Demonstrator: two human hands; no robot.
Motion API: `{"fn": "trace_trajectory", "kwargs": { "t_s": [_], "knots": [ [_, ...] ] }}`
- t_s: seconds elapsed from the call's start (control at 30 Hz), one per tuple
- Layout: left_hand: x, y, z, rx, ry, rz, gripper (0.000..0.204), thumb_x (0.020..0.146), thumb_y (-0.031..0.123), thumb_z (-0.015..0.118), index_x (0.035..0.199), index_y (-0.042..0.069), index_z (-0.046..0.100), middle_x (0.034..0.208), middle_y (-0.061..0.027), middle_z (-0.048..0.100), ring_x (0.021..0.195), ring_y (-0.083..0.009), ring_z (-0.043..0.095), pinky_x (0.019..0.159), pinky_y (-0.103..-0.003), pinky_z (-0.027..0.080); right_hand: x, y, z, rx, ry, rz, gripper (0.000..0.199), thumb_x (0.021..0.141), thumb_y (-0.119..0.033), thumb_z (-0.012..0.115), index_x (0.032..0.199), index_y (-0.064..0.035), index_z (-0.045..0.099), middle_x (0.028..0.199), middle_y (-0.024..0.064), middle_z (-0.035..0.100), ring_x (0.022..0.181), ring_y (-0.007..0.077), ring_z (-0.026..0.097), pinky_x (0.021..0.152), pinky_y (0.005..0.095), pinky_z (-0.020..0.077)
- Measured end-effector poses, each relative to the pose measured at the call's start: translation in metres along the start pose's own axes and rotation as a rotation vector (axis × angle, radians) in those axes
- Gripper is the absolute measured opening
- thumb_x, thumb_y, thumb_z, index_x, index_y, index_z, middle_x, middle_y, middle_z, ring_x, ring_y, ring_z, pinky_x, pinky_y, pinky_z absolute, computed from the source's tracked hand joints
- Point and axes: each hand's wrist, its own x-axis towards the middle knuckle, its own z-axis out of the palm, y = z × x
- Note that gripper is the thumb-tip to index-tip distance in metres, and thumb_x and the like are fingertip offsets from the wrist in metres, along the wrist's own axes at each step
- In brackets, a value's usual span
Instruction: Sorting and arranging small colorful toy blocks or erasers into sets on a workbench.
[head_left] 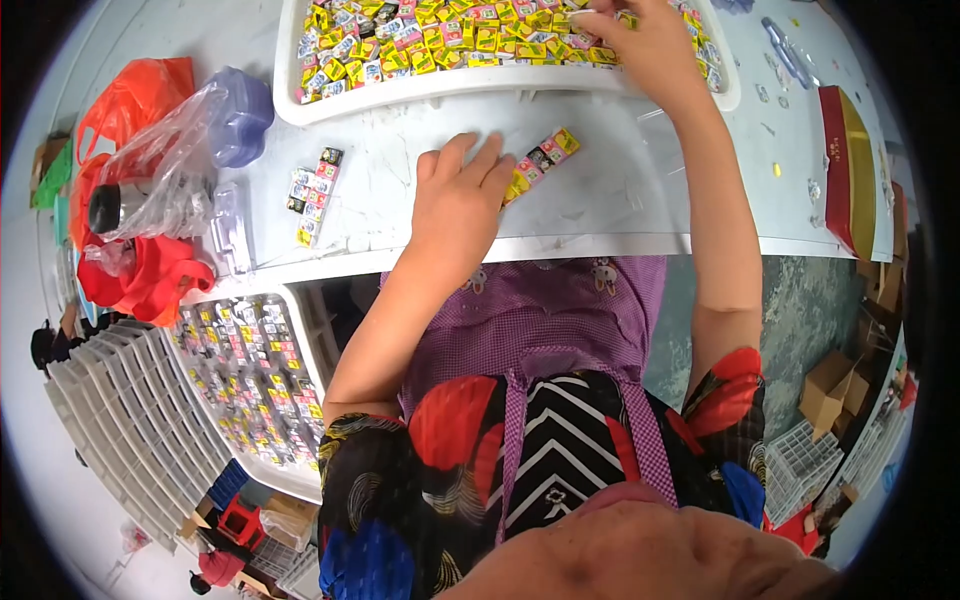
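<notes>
My left hand point(457, 205) rests on the table, its fingers spread and slightly bent. By its thumb side lies a slanting row of small boxes point(541, 160) in yellow, pink and black, apparently touching the fingers. My right hand point(655, 50) reaches over a white tray point(430, 97) filled with loose little boxes point(485, 38), mostly yellow, some pink, white and black. Its thumb and forefinger pinch together near a pale bit too small to name. Farther left on the table, a second group of small boxes point(316, 195) lies in two staggered lines.
At the left stand a red plastic bag point(140, 100), a dark-capped bottle point(120, 208) in clear plastic and clear plastic packs point(240, 118). Below the table's edge sits a tray of packed boxes point(250, 380) beside stacked white trays point(135, 400). A red and gold carton point(848, 170) lies right.
</notes>
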Motion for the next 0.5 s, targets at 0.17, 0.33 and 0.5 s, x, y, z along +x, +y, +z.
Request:
{"fn": "trace_trajectory", "kwargs": {
  "t_s": [0.17,0.33,0.5],
  "knots": [
    [-0.011,0.002,-0.004,-0.099,-0.053,-0.053,0.036,0.072,0.009,0.068,0.108,0.002,0.066,0.128,-0.0139,0.056,0.115,-0.0288,0.048,0.094,-0.04,0.036,-0.047,0.001,-0.003,-0.257,-0.129,-0.273,0.02,0.084,-0.007,0.064,0.104,-0.0061,0.064,0.095,0.007,0.061,0.091,0.0241,0.056,0.081,0.0334,0.0465],
    [-0.014,0.009,0.002,-0.231,0.054,-0.146,0.03,0.078,0.013,0.07,0.106,0.003,0.067,0.125,-0.0118,0.058,0.112,-0.0291,0.051,0.094,-0.041,0.038,-0.066,0.016,0.027,-0.382,-0.355,-0.603,0.016,0.079,-0.002,0.064,0.095,-0.0074,0.063,0.092,0.0041,0.06,0.092,0.0224,0.055,0.096,0.037,0.0331],
    [-0.015,-0.009,-0.006,-0.195,0.028,-0.071,0.026,0.076,0.012,0.07,0.101,0.006,0.07,0.122,-0.0063,0.061,0.11,-0.0284,0.052,0.094,-0.041,0.039,-0.067,0.012,0.043,-0.447,-0.365,-0.745,0.019,0.078,0.0,0.06,0.094,-0.0103,0.062,0.089,0.0034,0.057,0.09,0.0215,0.055,0.095,0.0374,0.0305]
  ]
}}
